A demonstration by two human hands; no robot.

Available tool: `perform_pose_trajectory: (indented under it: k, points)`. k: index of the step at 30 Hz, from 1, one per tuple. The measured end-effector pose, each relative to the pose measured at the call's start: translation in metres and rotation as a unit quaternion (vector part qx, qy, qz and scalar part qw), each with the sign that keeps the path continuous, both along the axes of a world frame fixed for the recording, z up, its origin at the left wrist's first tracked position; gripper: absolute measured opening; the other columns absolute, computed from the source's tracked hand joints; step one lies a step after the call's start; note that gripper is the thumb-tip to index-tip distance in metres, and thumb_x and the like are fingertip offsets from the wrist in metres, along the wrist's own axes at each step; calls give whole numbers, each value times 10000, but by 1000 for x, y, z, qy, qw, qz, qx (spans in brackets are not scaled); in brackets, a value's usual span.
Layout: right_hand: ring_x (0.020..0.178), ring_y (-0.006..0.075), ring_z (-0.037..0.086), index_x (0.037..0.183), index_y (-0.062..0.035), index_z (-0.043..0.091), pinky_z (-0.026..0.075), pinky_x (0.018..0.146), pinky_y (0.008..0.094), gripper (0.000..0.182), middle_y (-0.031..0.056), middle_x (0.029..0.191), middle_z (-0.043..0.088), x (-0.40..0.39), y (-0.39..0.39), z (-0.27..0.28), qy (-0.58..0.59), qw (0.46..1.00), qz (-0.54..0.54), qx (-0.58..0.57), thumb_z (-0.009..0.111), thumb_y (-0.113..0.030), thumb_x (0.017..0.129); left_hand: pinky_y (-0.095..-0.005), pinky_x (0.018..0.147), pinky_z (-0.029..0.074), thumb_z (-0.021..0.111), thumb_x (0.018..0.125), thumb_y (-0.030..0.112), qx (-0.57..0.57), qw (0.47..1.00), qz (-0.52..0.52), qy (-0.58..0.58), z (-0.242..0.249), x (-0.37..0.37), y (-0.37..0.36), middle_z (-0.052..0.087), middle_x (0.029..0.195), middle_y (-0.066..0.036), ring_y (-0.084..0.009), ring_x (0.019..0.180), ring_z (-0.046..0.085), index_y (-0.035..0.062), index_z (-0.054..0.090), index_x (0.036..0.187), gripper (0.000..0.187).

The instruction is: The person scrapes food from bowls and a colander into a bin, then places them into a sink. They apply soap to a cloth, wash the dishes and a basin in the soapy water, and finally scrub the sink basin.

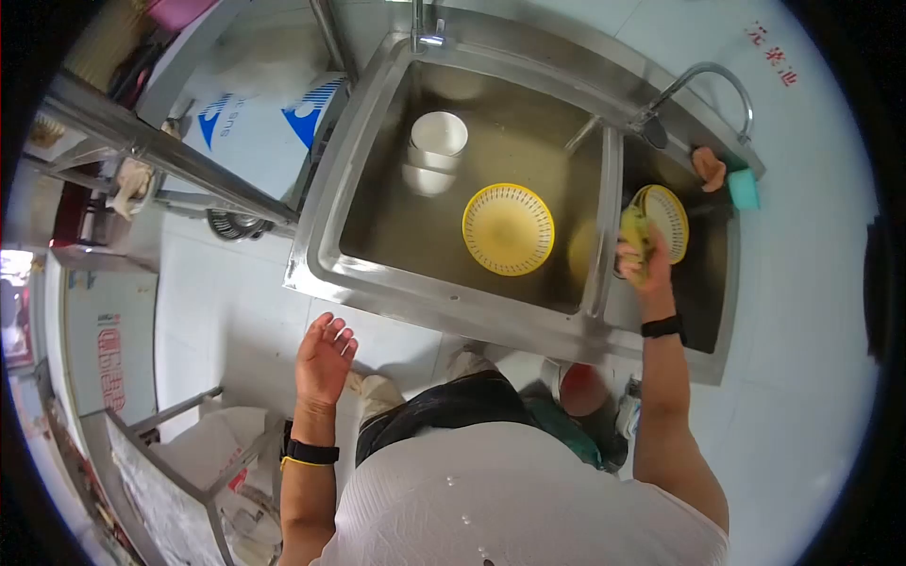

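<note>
In the right basin of the steel sink, my right hand (653, 267) is closed around a yellow-green sponge (634, 230). Just beside that hand is a yellow-rimmed bowl (668, 215) with dark dashes on its inside, partly hidden by the hand and sponge. My left hand (326, 358) is held out over the floor before the sink's left front corner, palm up, fingers loosely apart and with nothing in it. A similar yellow-rimmed bowl (508, 230) sits in the water of the large left basin. White bowls (439, 135) stand farther back there.
Faucets rise behind the large basin (424, 40) and over the right basin (706, 69). On the right rim lie a reddish-brown cloth (708, 170) and a turquoise item (744, 190). Metal shelving (179, 179) stands left, and a red-lined bucket (582, 389) is under the sink's front.
</note>
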State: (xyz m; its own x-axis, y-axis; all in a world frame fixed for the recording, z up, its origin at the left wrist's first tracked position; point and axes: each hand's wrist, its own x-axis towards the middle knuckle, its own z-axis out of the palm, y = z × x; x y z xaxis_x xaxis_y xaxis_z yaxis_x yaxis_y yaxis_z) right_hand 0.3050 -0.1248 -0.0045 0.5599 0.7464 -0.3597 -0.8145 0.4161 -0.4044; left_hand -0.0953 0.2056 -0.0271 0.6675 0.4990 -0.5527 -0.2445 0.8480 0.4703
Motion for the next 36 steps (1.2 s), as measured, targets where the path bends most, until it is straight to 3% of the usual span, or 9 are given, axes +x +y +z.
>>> perform_pose_trajectory:
  k: [3, 8, 16, 19, 21, 22, 26, 31, 36]
  points:
    - [617, 173, 490, 1060, -49, 466, 415, 405, 246, 331, 107, 858, 541, -82, 77, 35, -18, 999, 36, -24, 454, -266, 810, -308, 751, 406, 505, 809, 233, 0, 1000, -12, -20, -13, -26, 30, 545, 896, -35, -170, 820, 497, 102, 511, 985, 220]
    - [990, 318, 483, 1090, -43, 483, 421, 795, 447, 404, 145, 1089, 511, -232, 216, 53, -50, 991, 116, -40, 389, -318, 811, -323, 781, 414, 511, 806, 283, -29, 998, -41, -49, -36, -85, 86, 539, 930, -51, -175, 867, 504, 110, 491, 991, 254]
    - [1019, 269, 480, 1095, -21, 478, 370, 875, 382, 345, 119, 1108, 504, -400, 379, -51, 149, 961, 231, -32, 478, -219, 813, -446, 863, 377, 326, 833, 492, -173, 978, -36, -111, -72, -114, 131, 479, 1133, -109, -265, 1028, 470, 106, 425, 1139, 503]
    - [971, 257, 500, 1044, -9, 498, 404, 815, 329, 308, 127, 1036, 526, -417, 395, -100, -118, 933, 271, -205, 546, -140, 769, -462, 874, 361, 315, 822, 524, -292, 944, 27, -149, -124, -121, 139, 463, 1152, -129, -280, 1032, 465, 104, 415, 1159, 548]
    - [929, 254, 509, 1007, 11, 492, 417, 766, 296, 298, 133, 970, 526, -417, 397, -131, -623, 660, 317, -275, 572, -101, 743, -470, 872, 363, 344, 822, 496, -325, 926, 80, -176, -147, -122, 145, 473, 1126, -144, -312, 1024, 464, 93, 435, 1126, 513]
    - [907, 255, 513, 980, 28, 479, 420, 743, 295, 297, 143, 948, 516, -413, 394, -146, -670, 593, 335, -296, 579, -97, 729, -462, 862, 376, 376, 822, 455, -302, 931, 88, -187, -162, -126, 146, 473, 1118, -138, -314, 1018, 464, 92, 434, 1110, 467]
    - [882, 248, 521, 992, 20, 484, 418, 750, 303, 299, 118, 955, 527, -396, 391, -201, -569, 579, 511, -282, 576, -128, 749, -461, 859, 387, 499, 788, 286, -284, 928, 143, -193, -215, -142, 144, 471, 1102, -136, -337, 1032, 448, 79, 435, 1056, 344]
    - [824, 176, 540, 982, -21, 494, 420, 747, 277, 275, 65, 925, 554, -364, 418, -276, -251, 798, 409, -364, 525, -231, 807, -478, 865, 392, 488, 785, 251, -259, 926, 251, -108, -291, -192, 127, 473, 1087, -142, -317, 1037, 456, 50, 424, 1091, 372]
    - [819, 154, 539, 968, -36, 493, 425, 737, 270, 212, 77, 914, 551, -354, 408, -333, -155, 785, 375, -468, 492, -181, 812, -418, 828, 429, 476, 803, 231, -54, 939, 335, 58, -241, -315, 170, 459, 1122, -123, -286, 1036, 459, 47, 400, 1128, 380]
